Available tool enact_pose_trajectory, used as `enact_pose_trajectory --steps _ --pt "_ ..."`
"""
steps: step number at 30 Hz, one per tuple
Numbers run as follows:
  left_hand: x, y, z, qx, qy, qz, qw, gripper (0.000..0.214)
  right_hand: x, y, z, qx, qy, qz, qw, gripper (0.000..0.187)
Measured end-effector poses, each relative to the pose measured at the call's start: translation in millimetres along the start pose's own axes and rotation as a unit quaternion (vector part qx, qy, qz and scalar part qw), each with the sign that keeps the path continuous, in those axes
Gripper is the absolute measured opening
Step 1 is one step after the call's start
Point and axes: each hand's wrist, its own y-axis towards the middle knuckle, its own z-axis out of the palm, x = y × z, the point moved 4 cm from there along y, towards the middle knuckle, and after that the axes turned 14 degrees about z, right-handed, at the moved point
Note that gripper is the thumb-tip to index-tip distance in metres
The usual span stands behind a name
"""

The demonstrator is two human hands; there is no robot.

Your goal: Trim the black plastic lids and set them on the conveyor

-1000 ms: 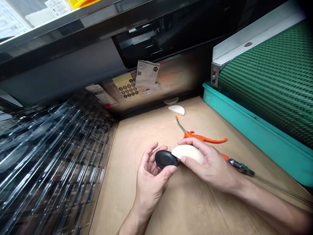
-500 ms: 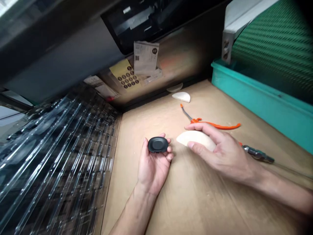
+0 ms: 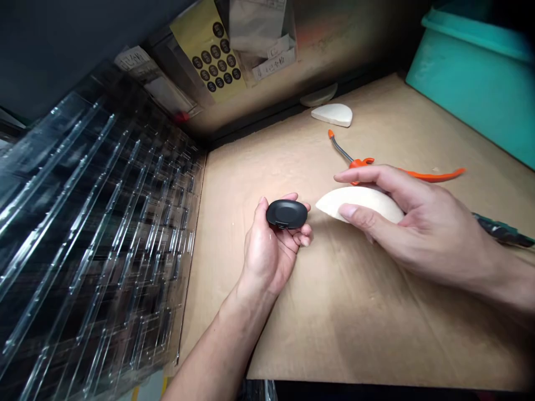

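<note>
Low over the cardboard, my left hand (image 3: 273, 245) is closed around a small oval black plastic case (image 3: 287, 214), its dished face turned up. A hinge or catch shows on the case's near edge. My right hand (image 3: 422, 223) grips a cream-white half-moon pad (image 3: 357, 201) between thumb and fingers; its pointed end comes close to the case, with a small gap visible. Behind the right hand lies an orange air blow gun (image 3: 361, 164) with a bent metal nozzle, partly covered by the hand. Its dark hose coupling (image 3: 501, 229) shows at the right.
Clear plastic trays (image 3: 108, 234) are stacked along the left. Another white half-moon pad (image 3: 333, 115) lies at the back of the cardboard sheet (image 3: 267, 161). A teal bin (image 3: 472, 78) stands at the back right. A yellow sticker sheet (image 3: 211, 53) and papers hang on the back panel.
The view has tilted downward and come closer, so the bin and back panel show less. Both hands keep their holds, and the black case has tipped slightly, showing its near edge.
</note>
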Motion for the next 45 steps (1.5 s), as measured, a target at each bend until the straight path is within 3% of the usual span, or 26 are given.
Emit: enact_pose_trajectory --steps 4,13,22,29,35,40,45 --pt "2 0 0.9 0.012 0.016 0.002 1.000 0.046 -3 0 8 0.038 0.021 0.018 0.999 0.029" --pt "4 2 2.3 0.025 0.039 0.014 0.999 0.049 -5 0 14 -0.021 -0.024 -0.013 0.999 0.029" --pt "5 1 1.6 0.034 0.053 0.016 0.998 0.050 6 -7 17 -0.022 -0.076 -0.111 0.991 0.030" --pt "5 3 1.5 0.039 0.038 0.026 0.998 0.048 16 -12 20 0.035 -0.052 -0.250 0.966 0.020" --pt "5 2 1.3 0.027 0.054 0.020 0.998 0.046 9 -3 20 0.017 -0.064 -0.234 0.970 0.020" --pt "6 3 0.6 0.033 0.043 0.020 0.998 0.047 14 -6 18 0.063 0.006 -0.245 0.967 0.017" --pt "5 2 1.5 0.035 0.054 0.014 0.998 0.047 8 -2 19 0.033 -0.060 -0.213 0.975 0.019"
